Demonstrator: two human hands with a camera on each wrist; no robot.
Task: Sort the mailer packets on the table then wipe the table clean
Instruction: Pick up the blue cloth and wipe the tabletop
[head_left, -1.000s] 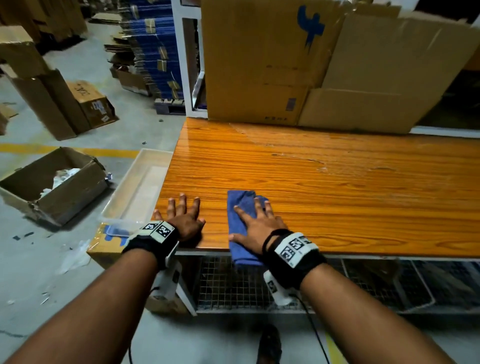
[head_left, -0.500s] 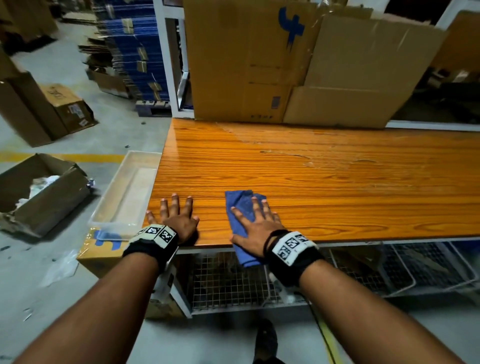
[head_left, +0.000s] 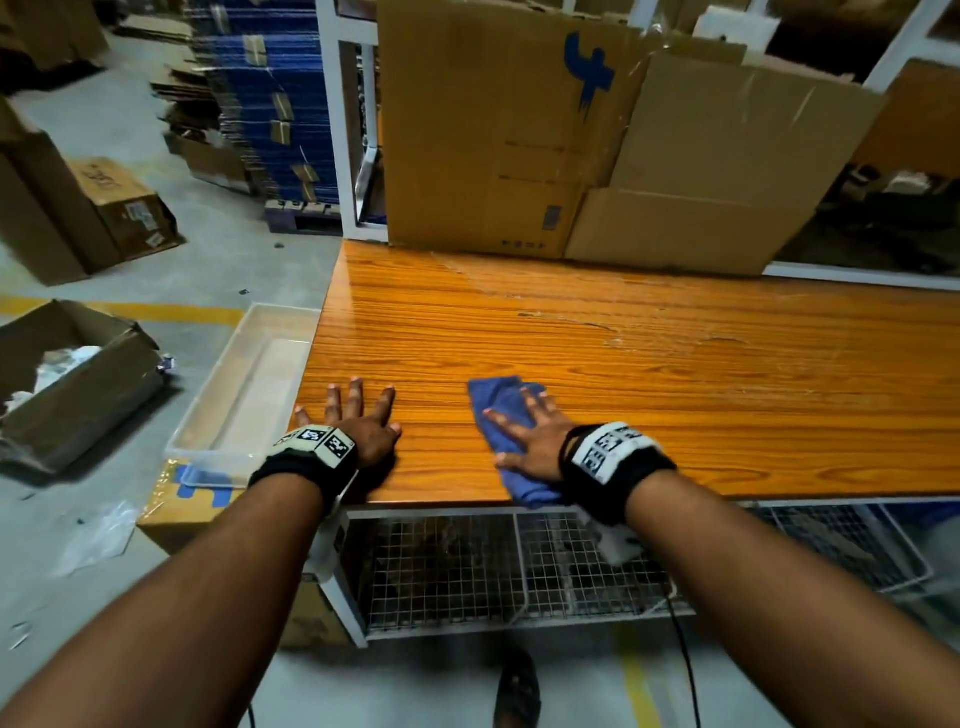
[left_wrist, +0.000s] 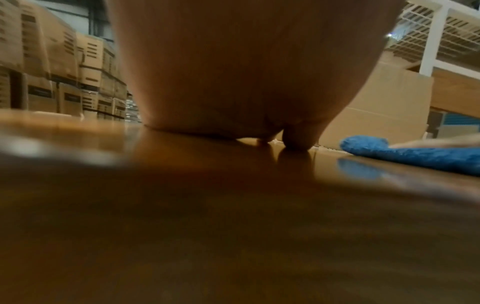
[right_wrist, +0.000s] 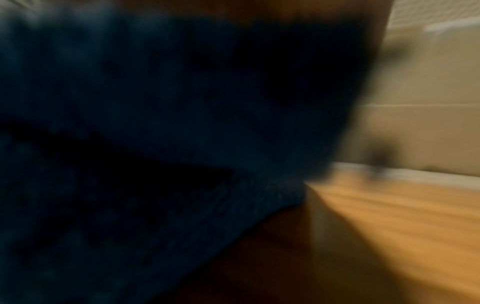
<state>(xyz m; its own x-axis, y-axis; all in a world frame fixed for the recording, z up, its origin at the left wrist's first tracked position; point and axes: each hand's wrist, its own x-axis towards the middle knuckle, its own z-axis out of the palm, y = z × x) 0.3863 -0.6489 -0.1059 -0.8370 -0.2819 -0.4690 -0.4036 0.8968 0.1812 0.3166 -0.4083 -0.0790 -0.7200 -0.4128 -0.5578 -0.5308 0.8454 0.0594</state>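
Observation:
A blue cloth (head_left: 503, 410) lies at the near edge of the orange wooden table (head_left: 623, 364), part of it hanging over the edge. My right hand (head_left: 524, 436) presses flat on the cloth with fingers spread. My left hand (head_left: 358, 421) rests flat on the bare tabletop to the left, near the table's corner, holding nothing. In the left wrist view my palm (left_wrist: 246, 72) sits on the wood and the blue cloth (left_wrist: 405, 152) lies off to the right. The right wrist view is blurred; dark blue cloth (right_wrist: 155, 133) fills most of it. No mailer packets show on the table.
Flattened cardboard boxes (head_left: 571, 145) lean along the table's far edge. A clear plastic tray (head_left: 244, 395) sits on a box left of the table. An open carton (head_left: 72, 374) lies on the floor. Wire baskets (head_left: 519, 566) hang under the table.
My right hand and the cloth have slid slightly to the right along the near edge. The left hand stays flat near the corner.

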